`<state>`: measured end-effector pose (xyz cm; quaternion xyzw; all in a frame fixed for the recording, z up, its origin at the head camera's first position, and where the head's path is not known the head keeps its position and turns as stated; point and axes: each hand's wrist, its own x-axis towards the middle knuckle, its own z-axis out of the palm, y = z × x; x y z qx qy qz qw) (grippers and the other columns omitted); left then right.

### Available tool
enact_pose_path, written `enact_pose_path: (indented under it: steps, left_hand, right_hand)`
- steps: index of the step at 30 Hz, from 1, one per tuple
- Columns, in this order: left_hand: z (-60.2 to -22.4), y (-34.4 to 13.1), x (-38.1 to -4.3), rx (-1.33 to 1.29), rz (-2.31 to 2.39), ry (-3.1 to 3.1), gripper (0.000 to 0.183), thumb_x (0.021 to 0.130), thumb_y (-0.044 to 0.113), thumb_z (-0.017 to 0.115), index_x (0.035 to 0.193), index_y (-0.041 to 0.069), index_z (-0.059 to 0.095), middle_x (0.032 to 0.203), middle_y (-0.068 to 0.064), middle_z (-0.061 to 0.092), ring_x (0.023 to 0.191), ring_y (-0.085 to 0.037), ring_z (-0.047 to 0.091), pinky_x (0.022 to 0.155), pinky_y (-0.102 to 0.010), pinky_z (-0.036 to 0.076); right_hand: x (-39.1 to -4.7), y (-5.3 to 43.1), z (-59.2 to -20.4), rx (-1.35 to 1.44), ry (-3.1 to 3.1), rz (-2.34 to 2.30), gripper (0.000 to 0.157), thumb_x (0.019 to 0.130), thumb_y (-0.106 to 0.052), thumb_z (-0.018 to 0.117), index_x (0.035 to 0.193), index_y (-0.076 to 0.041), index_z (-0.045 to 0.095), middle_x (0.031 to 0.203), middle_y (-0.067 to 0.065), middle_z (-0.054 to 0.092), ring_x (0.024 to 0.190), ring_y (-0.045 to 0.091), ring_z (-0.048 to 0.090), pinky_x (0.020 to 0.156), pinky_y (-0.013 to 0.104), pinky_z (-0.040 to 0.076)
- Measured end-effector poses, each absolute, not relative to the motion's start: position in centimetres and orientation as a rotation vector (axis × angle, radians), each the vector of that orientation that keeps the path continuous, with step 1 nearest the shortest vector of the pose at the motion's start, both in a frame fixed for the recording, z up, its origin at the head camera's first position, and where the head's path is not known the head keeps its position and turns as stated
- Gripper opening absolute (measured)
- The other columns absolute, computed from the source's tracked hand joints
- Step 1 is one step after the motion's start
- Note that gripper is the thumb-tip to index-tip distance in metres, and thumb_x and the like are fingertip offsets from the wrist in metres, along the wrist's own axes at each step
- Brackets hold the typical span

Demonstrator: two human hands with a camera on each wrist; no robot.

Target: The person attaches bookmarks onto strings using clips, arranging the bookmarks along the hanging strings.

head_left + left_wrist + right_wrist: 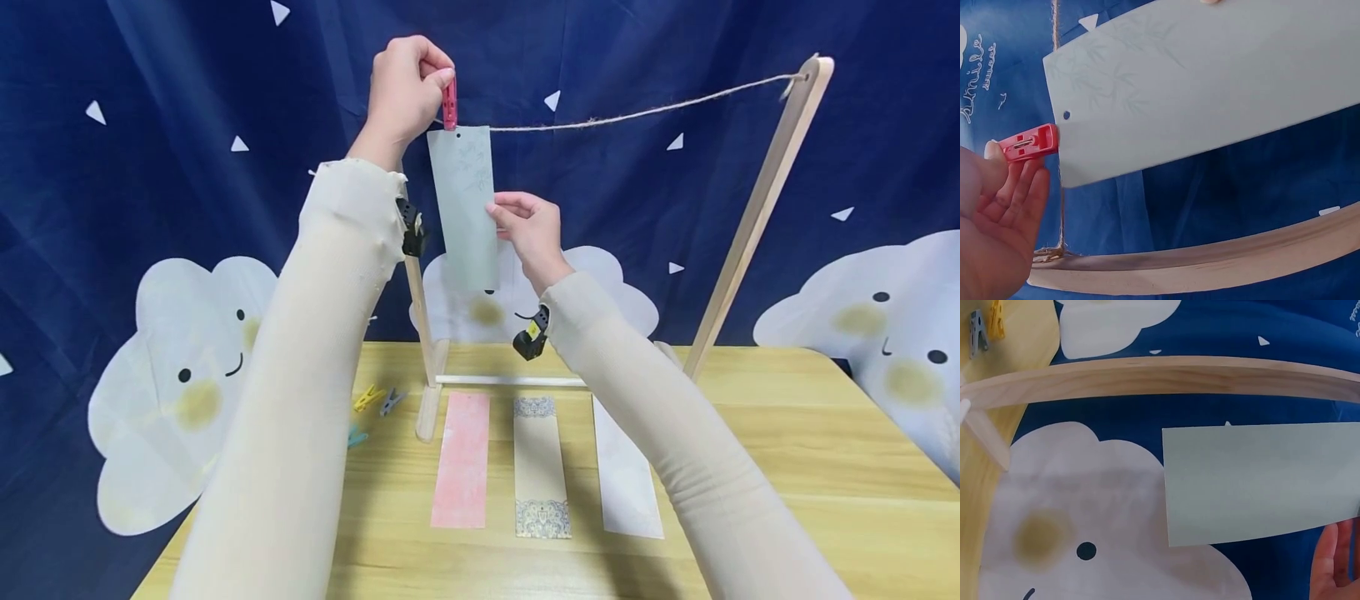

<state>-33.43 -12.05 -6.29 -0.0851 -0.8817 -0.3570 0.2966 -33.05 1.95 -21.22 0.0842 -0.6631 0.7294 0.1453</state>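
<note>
My left hand point(405, 92) pinches a red clothespin point(449, 104) by its upper end, its lower end right at the top edge of a pale green paper bookmark point(467, 217). The bookmark hangs upright in front of a twine line point(637, 114), with faint bamboo leaves and a small punched hole near the top. In the left wrist view the clothespin point(1029, 142) stands close beside that hole. Lower down, my right hand point(532, 233) holds the bookmark's right edge between thumb and fingers. Only fingers of the right hand point(1332, 562) show in the right wrist view, below the bookmark point(1254, 481).
The twine is tied to a wooden frame point(757, 217) with a white crossbar point(510, 381). On the table point(810, 433) lie a pink bookmark point(461, 458), a patterned one point(540, 467) and a white one point(626, 475). Yellow point(367, 397), grey point(391, 402) and teal point(356, 436) clothespins lie left.
</note>
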Motion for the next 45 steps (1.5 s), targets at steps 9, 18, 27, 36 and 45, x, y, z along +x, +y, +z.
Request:
enact_pose_path:
  steps: [9,18,27,36,45]
  left_hand:
    - [-6.6,-12.0,-33.3,-0.217,-1.005,-2.368,0.021,0.096,0.025,0.053,0.105,0.01,0.065,0.075,0.008,0.052,0.072,-0.005,0.047,0.07,-0.023,0.04]
    - [-7.1,-12.2,-33.6,-0.181,-0.949,-2.424,0.022,0.095,0.026,0.055,0.106,0.011,0.066,0.075,0.011,0.051,0.076,-0.005,0.046,0.069,-0.021,0.041]
    - [-7.0,-12.3,-33.7,-0.167,-0.976,-2.483,0.024,0.094,0.028,0.056,0.108,0.011,0.067,0.081,0.008,0.057,0.078,-0.006,0.048,0.073,-0.022,0.043]
    - [-7.0,-12.6,-33.4,-0.242,-1.035,-2.542,0.031,0.095,0.029,0.054,0.116,0.009,0.066,0.1,0.0,0.064,0.084,-0.007,0.052,0.083,-0.022,0.044]
    - [-7.2,-13.1,-33.1,-0.214,-1.053,-2.528,0.035,0.092,0.036,0.059,0.114,0.011,0.069,0.104,0.0,0.065,0.088,-0.01,0.056,0.09,-0.023,0.045]
  right_hand:
    - [-33.1,1.9,-21.0,0.227,-1.904,2.116,0.017,0.084,-0.011,0.071,0.1,-0.005,0.071,0.092,0.006,0.071,0.073,0.013,0.064,0.069,0.026,0.052]
    - [-33.0,1.2,-21.2,0.229,-1.904,2.158,0.018,0.084,-0.011,0.071,0.101,-0.005,0.07,0.092,0.005,0.07,0.075,0.013,0.064,0.07,0.027,0.052]
    - [-33.2,1.0,-21.2,0.194,-1.891,2.176,0.019,0.084,-0.012,0.072,0.102,-0.005,0.071,0.093,0.006,0.071,0.074,0.013,0.065,0.07,0.028,0.053]
    - [-33.5,1.1,-21.5,0.176,-1.881,2.174,0.02,0.084,-0.013,0.072,0.102,-0.006,0.071,0.094,0.006,0.071,0.075,0.013,0.064,0.072,0.029,0.053]
    - [-33.4,1.3,-21.7,0.23,-1.9,2.164,0.02,0.084,-0.014,0.072,0.103,-0.006,0.071,0.096,0.007,0.071,0.077,0.014,0.065,0.077,0.034,0.053]
